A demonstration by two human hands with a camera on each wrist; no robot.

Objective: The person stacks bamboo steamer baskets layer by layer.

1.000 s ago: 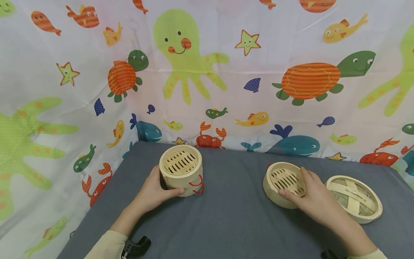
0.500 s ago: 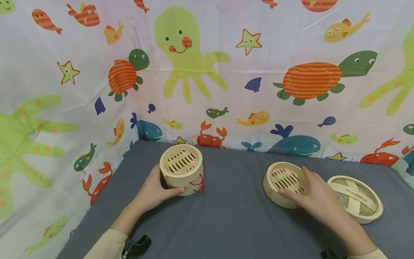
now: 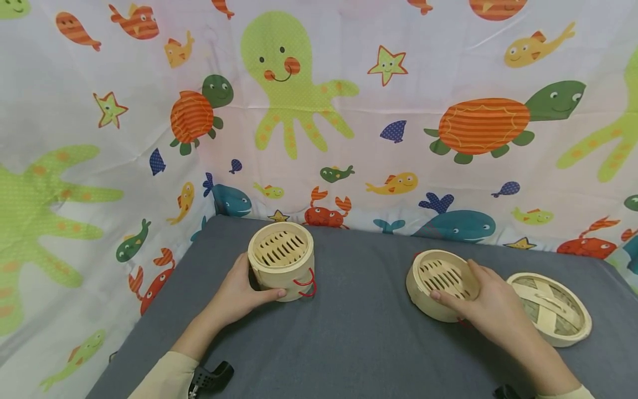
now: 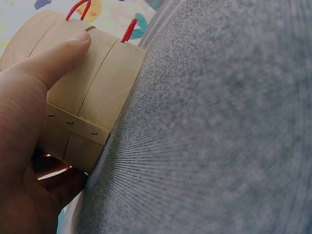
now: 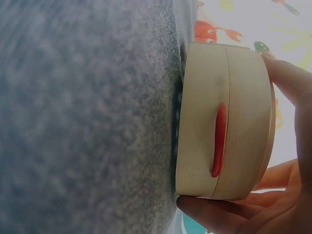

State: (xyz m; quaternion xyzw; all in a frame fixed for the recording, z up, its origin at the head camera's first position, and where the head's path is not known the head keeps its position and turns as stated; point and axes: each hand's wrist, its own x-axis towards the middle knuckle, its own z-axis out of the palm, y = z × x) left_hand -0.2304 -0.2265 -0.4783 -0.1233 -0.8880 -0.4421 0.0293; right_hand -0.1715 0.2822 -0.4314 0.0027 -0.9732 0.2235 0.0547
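On the left of the head view, my left hand (image 3: 239,291) grips a stack of bamboo steamer baskets (image 3: 286,280) from its left side, thumb across the near wall. The stack has a slatted top and red loops on its right. In the left wrist view the stacked steamer baskets (image 4: 97,73) stand on the cloth, with seams between the layers. Over on the right, my right hand (image 3: 490,305) holds a single low bamboo steamer basket (image 3: 426,299) by its rim, thumb over the near edge. A red loop (image 5: 219,141) shows on its wall in the right wrist view.
A round bamboo steamer lid (image 3: 545,318) with crossed strips lies right of my right hand, partly behind it. Grey cloth (image 3: 359,321) covers the table between the two hands. A curtain (image 3: 359,127) printed with sea animals hangs behind and at the left.
My right hand's grip on the steamer basket has shifted slightly on its rim. The left hand and its stack stay where they were; the head view has moved slightly.
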